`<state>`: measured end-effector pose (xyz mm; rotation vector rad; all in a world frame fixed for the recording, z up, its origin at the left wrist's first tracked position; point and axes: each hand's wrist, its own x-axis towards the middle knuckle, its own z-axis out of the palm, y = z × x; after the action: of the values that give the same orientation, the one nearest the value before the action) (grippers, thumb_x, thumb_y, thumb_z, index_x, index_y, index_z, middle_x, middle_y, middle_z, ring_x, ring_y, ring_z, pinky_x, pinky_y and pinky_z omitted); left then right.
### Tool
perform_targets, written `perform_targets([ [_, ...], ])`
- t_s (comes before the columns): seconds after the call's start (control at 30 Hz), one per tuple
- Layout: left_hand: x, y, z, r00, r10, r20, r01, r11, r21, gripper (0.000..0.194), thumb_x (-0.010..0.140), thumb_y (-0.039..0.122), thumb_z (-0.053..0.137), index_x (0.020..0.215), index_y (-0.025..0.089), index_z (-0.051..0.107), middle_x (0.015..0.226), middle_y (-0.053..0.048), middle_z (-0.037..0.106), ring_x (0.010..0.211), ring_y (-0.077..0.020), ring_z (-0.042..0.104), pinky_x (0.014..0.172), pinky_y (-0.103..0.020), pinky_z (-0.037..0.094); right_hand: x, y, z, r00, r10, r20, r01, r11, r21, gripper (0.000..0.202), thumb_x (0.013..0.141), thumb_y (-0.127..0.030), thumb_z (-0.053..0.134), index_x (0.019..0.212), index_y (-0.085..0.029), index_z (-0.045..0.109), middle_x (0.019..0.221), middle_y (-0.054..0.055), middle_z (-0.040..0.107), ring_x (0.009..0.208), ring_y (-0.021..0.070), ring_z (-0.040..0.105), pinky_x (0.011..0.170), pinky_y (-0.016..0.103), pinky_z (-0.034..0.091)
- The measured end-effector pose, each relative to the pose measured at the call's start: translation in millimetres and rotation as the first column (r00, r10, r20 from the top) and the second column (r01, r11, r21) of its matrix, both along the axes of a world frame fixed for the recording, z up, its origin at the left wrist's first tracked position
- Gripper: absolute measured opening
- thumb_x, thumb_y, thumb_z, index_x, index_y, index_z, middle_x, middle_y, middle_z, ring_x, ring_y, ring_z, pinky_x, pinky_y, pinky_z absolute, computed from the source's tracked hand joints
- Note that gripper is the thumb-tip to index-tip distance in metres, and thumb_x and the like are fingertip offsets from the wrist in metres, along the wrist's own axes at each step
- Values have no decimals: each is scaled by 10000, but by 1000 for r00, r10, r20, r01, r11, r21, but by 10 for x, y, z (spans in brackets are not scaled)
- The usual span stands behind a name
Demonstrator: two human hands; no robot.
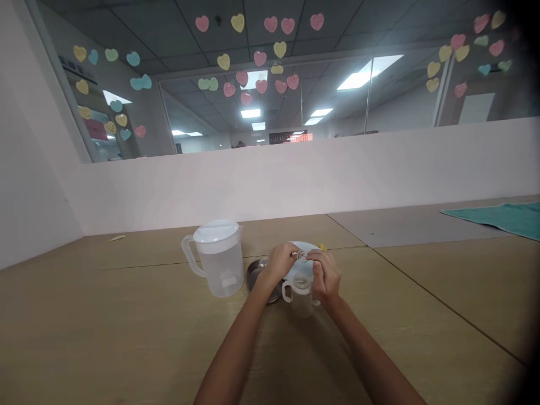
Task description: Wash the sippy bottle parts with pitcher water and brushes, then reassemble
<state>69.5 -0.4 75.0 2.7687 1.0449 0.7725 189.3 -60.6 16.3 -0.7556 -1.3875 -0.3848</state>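
My left hand and my right hand meet in the middle, fingertips pinched on opposite sides of a small clear round piece. Its exact kind is too small to tell. Just below it stands a clear cup with a white collar, an open top and side handles, upright on the table. A pale plate lies behind my hands, partly covered by them. Under my left wrist is a round metal dish, with a small clear item at its rim that I cannot make out.
A translucent lidded pitcher stands left of the metal dish. Something small and yellow shows by the plate's far edge. A teal cloth lies at the far right. Behind the wooden table rises a white wall with a window.
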Motion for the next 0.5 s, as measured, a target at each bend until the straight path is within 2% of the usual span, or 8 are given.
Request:
perform_targets([
  [0.1, 5, 7, -18, 1000, -15, -4, 15, 1000, 4, 215, 825, 228, 479, 813, 198, 691, 874, -25, 689, 779, -131, 586, 662, -197, 388, 22, 8, -9, 993, -97, -63, 94, 995, -37, 244, 892, -169, 317, 750, -173, 516, 701, 18, 530, 686, 125, 510, 666, 267, 393],
  [0.17, 14, 0, -12, 999, -24, 22, 24, 999, 29, 224, 830, 209, 468, 803, 201, 690, 881, -20, 684, 794, -129, 584, 680, -199, 394, 37, 33, -24, 987, -155, -37, 151, 983, -102, 258, 902, -183, 308, 698, -181, 467, 642, -3, 472, 620, 113, 462, 610, 242, 360],
  [0.27, 26, -39, 36, 997, -1, 73, -6, 996, 84, 238, 831, 181, 451, 823, 210, 687, 895, -14, 672, 805, -129, 576, 706, -207, 405, 50, 67, -47, 983, -180, 30, 182, 962, -203, 286, 917, -222, 271, 671, -192, 414, 611, -19, 422, 575, 109, 422, 572, 232, 329],
  [0.4, 53, -141, 124, 996, -56, 66, 47, 990, 134, 267, 830, 161, 437, 889, 256, 679, 966, 9, 640, 827, -121, 566, 726, -206, 417, 51, 86, -69, 972, -221, 83, 235, 928, -288, 297, 923, -264, 254, 718, -189, 456, 628, -11, 485, 579, 112, 455, 561, 228, 319],
  [0.5, 86, -203, 153, 997, -73, 15, 70, 984, 164, 282, 825, 144, 427, 879, 267, 675, 963, 10, 625, 818, -125, 561, 718, -212, 426, 65, 83, -78, 958, -277, 70, 286, 914, -288, 297, 920, -271, 266, 750, -183, 493, 642, 0, 536, 590, 118, 490, 551, 226, 316],
])
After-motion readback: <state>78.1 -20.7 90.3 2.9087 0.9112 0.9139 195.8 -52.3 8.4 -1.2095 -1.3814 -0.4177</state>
